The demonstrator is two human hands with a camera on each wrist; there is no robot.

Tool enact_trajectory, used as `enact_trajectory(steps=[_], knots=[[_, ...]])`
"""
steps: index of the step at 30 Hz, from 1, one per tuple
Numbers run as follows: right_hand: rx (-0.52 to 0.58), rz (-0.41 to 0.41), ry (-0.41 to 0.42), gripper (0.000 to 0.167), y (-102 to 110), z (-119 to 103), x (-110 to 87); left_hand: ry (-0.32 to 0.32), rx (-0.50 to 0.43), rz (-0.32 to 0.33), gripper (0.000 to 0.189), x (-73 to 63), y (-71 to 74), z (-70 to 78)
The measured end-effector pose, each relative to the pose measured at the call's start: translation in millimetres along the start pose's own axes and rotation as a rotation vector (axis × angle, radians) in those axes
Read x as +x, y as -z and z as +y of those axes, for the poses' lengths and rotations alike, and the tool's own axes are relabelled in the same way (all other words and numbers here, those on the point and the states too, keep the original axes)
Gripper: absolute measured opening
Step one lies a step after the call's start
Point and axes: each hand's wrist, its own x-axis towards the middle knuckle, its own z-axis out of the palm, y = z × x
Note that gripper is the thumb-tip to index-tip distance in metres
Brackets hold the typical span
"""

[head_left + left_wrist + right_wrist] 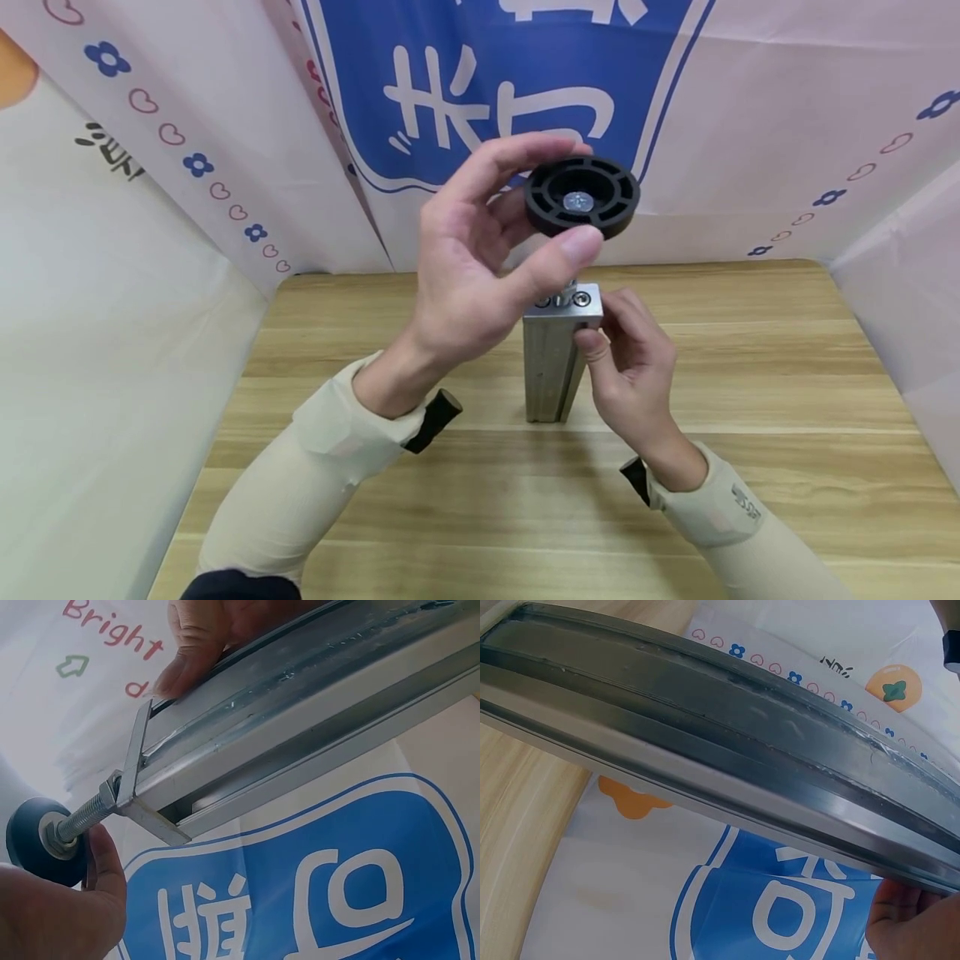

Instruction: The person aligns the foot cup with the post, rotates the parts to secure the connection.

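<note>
An aluminium extrusion (555,367) stands upright in front of me, its lower end at the wooden table. A metal end plate (592,310) with screws caps its top. Out of the plate rises a threaded stud (88,815) with a hex nut (110,791) at its base. The stud carries a round black levelling foot (622,218), a screw head in its centre. My left hand (472,258) pinches the foot's rim between thumb and fingers. Just below the plate, my right hand (637,367) grips the extrusion's right side, with thumb in front and fingers partly hidden behind.
The wooden table (750,375) spreads beneath both arms. A white printed cloth (757,150) with a blue sign (345,50) hangs behind it, and white sheets (112,333) close off the sides. Each sleeve has a black piece (433,421) at the wrist.
</note>
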Motion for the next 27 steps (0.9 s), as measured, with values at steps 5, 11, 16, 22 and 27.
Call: enact_trajectory(steps=[5,11,16,22,27], knots=[[0.018,-0.003,0.005,0.056,-0.3,0.1,0.4,0.001,0.039,-0.002,0.059,0.9,-1.7,0.6],[0.005,-0.007,-0.003,0.058,0.1,-0.3,0.7,0.034,0.060,0.020,0.060,1.4,-2.3,0.4],[-0.004,-0.013,-0.003,0.057,0.6,-0.6,0.6,0.035,0.056,0.025,0.060,0.9,-1.8,0.9],[0.000,-0.013,-0.003,0.057,0.5,-0.5,0.5,0.011,0.035,0.021,0.058,1.0,-1.1,2.1],[0.001,-0.009,-0.001,0.056,0.4,-0.5,0.5,0.016,0.015,0.016,0.057,-0.1,-0.6,1.0]])
